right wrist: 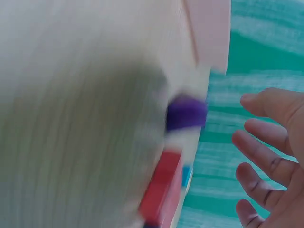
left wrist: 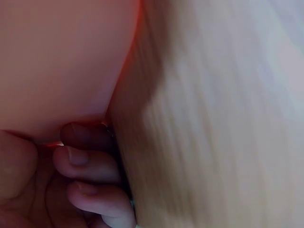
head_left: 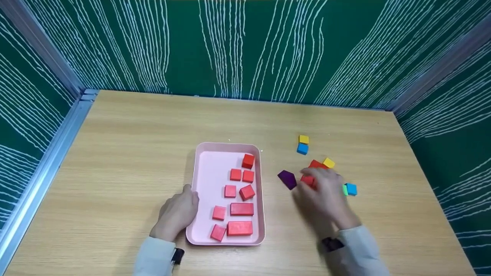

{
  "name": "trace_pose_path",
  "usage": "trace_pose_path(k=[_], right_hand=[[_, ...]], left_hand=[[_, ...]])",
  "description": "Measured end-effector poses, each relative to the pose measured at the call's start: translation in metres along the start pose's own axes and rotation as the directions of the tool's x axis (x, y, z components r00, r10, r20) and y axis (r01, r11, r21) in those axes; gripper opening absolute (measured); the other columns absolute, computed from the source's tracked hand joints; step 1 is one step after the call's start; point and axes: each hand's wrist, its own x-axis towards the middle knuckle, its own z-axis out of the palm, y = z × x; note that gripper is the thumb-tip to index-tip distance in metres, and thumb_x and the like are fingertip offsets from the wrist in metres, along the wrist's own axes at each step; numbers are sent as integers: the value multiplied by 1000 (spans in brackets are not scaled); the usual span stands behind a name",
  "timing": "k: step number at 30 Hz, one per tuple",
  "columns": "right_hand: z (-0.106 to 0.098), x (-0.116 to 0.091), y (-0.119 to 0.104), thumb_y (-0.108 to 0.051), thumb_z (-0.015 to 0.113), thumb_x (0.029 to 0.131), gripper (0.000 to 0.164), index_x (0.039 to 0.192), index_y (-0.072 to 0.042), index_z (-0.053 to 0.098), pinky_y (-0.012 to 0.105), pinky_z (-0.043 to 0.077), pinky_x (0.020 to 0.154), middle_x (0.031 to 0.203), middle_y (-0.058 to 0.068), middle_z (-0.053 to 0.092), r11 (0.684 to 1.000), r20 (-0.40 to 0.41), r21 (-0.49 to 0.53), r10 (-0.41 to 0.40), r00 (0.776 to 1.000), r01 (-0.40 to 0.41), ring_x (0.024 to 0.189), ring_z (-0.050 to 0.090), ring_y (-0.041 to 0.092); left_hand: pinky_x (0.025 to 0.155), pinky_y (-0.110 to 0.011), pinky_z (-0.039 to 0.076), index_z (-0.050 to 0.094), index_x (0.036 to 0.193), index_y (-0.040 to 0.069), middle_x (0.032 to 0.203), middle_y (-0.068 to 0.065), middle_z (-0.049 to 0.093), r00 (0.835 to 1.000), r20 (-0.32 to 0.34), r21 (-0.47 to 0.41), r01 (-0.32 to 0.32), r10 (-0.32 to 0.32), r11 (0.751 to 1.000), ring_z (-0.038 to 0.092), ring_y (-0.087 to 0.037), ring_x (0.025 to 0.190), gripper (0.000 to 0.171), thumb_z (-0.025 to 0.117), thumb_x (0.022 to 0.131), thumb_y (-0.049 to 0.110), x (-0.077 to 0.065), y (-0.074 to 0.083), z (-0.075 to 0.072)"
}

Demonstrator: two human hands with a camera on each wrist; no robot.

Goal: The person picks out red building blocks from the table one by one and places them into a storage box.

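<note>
A pink tray with several red blocks in it lies on the table. My left hand grips its left rim; the left wrist view shows curled fingers against the tray's side. Over a small group of blocks on the right hovers my right hand, and the right wrist view shows its fingers spread with nothing between them. Red blocks show partly beneath that hand, blurred in the right wrist view as a long red block. Left of them lies a purple five-sided block.
Behind the hand sits a yellow block; a blue block touches a mostly hidden green block. Farther back, another yellow block adjoins a blue block. Green white-streaked panels enclose the wooden table.
</note>
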Motion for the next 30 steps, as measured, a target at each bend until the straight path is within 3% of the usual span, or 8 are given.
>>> trace_pose_path(k=[8, 15, 21, 30], right_hand=[[-10, -6, 32, -17, 79, 87, 35, 117, -5, 67, 48, 30, 80, 110, 14, 68, 987, -1, -124, 106, 994, -105, 96, 51, 33], [0, -17, 44, -17, 81, 84, 34, 114, -6, 68, 52, 31, 78, 107, 16, 66, 977, 6, -184, 112, 994, -109, 96, 51, 37], [6, -24, 46, -16, 80, 84, 33, 114, -6, 68, 52, 32, 80, 108, 16, 64, 979, -8, -184, 91, 996, -91, 100, 52, 37], [4, -24, 43, -18, 79, 86, 38, 119, -5, 66, 54, 34, 82, 109, 19, 63, 971, 44, -198, 147, 988, -136, 99, 49, 38]], left_hand=[[64, -45, 45, 48, 128, -4, 80, -12, 56, 1000, -3, 5, -4, 4, 1000, 58, -27, 72, 39, 39, 106, 27, 0, -1, 0], [65, -47, 46, 49, 127, -4, 81, -14, 58, 999, -25, 16, -21, 21, 1000, 62, -31, 76, 37, 40, 106, 26, -1, 0, 0], [65, -50, 47, 51, 123, -2, 83, -16, 59, 998, -47, 19, -34, 35, 999, 64, -36, 80, 35, 40, 105, 26, -3, -1, -1], [65, -48, 46, 51, 121, -1, 81, -13, 57, 999, -28, 22, -24, 25, 999, 63, -33, 79, 33, 39, 106, 26, -1, 0, 0]])
